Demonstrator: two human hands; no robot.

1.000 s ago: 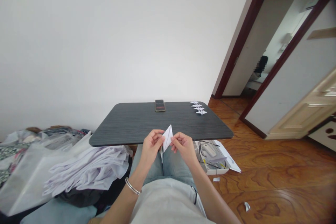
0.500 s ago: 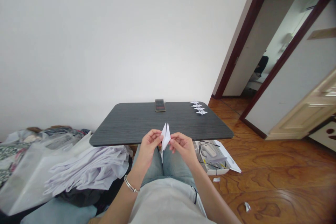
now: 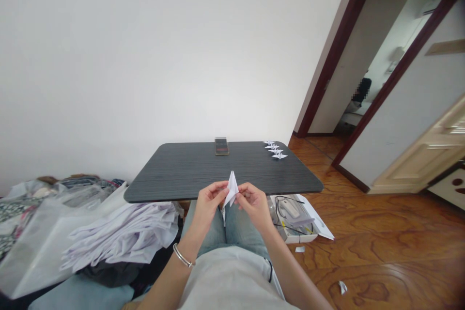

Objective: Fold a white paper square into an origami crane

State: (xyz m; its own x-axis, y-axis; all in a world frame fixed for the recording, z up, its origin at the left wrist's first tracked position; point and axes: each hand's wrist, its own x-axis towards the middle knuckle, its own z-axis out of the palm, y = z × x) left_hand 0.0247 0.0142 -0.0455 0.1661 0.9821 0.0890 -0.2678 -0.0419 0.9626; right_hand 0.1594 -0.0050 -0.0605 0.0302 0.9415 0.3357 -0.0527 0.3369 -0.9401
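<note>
Head view, table (image 3: 189, 174): lying dark, wood-grained, corners rounded, showing bare room across the middle.
Left hand (image 3: 208, 202): pinching shut on the left side of the folded paper (image 3: 231, 188).
Right hand (image 3: 254, 203): pinching shut on its right side.
Folded paper: pointing upward, white, crisp-creased, hanging over the lap just before the table's near edge.
Paper figures (image 3: 275, 150): lining the far right edge.

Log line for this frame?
left hand: grips folded paper | right hand: grips it too | tip: up, over lap | table: phone, paper figures
</note>
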